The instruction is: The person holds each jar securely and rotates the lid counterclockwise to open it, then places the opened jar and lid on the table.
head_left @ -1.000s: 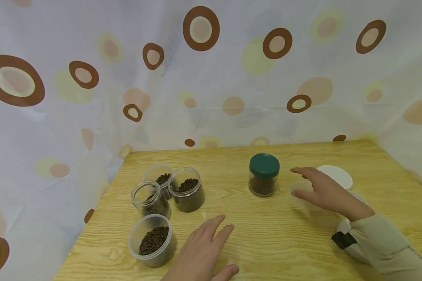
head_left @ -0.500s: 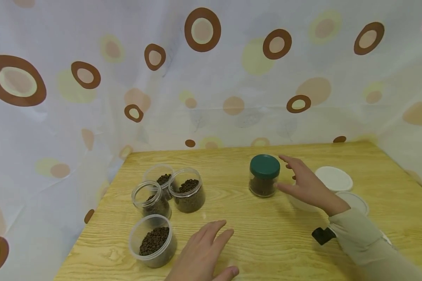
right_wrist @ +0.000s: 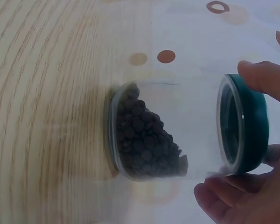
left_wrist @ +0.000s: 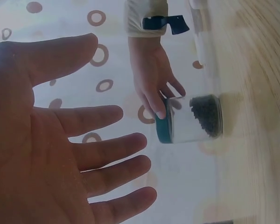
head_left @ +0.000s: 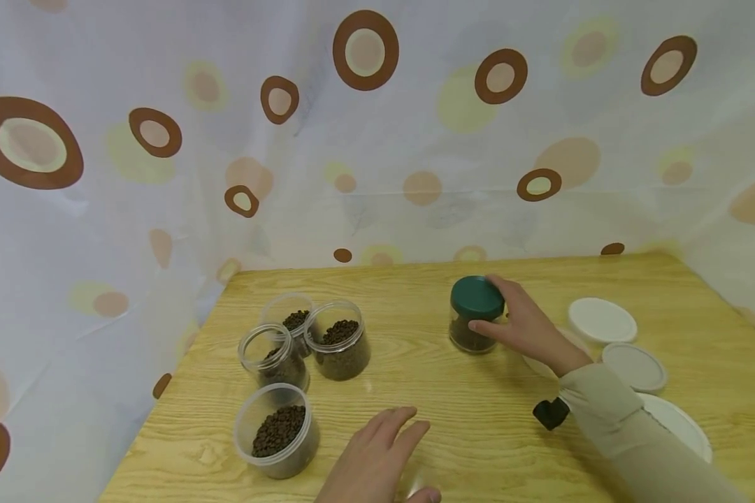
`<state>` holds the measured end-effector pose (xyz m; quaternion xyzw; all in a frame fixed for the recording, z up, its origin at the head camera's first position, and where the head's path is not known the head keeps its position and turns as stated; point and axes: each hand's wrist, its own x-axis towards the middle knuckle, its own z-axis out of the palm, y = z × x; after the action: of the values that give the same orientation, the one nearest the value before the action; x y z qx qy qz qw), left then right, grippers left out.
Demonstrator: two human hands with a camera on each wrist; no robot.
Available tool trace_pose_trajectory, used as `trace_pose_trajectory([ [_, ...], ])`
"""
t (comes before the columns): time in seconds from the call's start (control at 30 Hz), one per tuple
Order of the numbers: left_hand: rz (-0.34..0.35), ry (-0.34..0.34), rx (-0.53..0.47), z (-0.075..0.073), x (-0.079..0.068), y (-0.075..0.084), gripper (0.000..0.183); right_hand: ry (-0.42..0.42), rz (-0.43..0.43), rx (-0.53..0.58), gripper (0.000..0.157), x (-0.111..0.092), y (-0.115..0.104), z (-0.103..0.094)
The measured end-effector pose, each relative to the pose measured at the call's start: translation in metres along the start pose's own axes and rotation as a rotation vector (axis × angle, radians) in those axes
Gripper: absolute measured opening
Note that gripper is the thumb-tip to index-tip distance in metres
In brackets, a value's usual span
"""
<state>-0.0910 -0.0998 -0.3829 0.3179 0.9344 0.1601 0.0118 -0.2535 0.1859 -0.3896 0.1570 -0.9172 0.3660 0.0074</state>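
Note:
A clear jar [head_left: 468, 337] of dark brown chips, topped with a green lid [head_left: 477, 298], stands upright on the table. My right hand [head_left: 525, 325] grips it from the right at the lid. In the right wrist view, the thumb [right_wrist: 263, 77] lies against one side of the green lid [right_wrist: 255, 128] and fingers curl round the opposite side. The chips [right_wrist: 142, 140] lie in a slope inside the jar. My left hand [head_left: 374, 457] hovers near the table's front, holding nothing. Its fingers [left_wrist: 112, 151] are spread and nearly straight in the left wrist view.
Several uncovered clear tubs stand at the left, including a front tub [head_left: 277, 433] and a back tub [head_left: 342, 349], with dark chips inside. White lids [head_left: 602, 320] lie flat at the right, partly under my right forearm. A patterned curtain [head_left: 377, 140] hangs behind the wooden table [head_left: 403, 300].
My right hand has moved left from beside the white lids to the jar and taken hold of it at the lid. My left hand has shifted slightly right and down in view.

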Motion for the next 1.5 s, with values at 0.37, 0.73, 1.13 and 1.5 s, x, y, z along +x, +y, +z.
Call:
trace_pose_trajectory([
  [0.37,0.031,-0.015,0.038,-0.002,0.004,0.003,0.063,0.009,0.058,0.033,0.091,0.01,-0.003,0.008],
  [0.73,-0.013,0.117,-0.015,-0.028,0.045,-0.002,0.058,0.005,0.007,0.011,0.093,0.004,-0.004,0.003],
  [1.13,-0.143,0.183,-0.022,-0.026,0.109,-0.02,0.06,0.004,-0.06,-0.026,0.094,-0.009,-0.011,-0.01],
  [1.5,-0.248,0.172,-0.149,-0.015,0.137,-0.029,0.065,-0.001,-0.088,-0.131,0.093,-0.033,-0.017,-0.025],
])
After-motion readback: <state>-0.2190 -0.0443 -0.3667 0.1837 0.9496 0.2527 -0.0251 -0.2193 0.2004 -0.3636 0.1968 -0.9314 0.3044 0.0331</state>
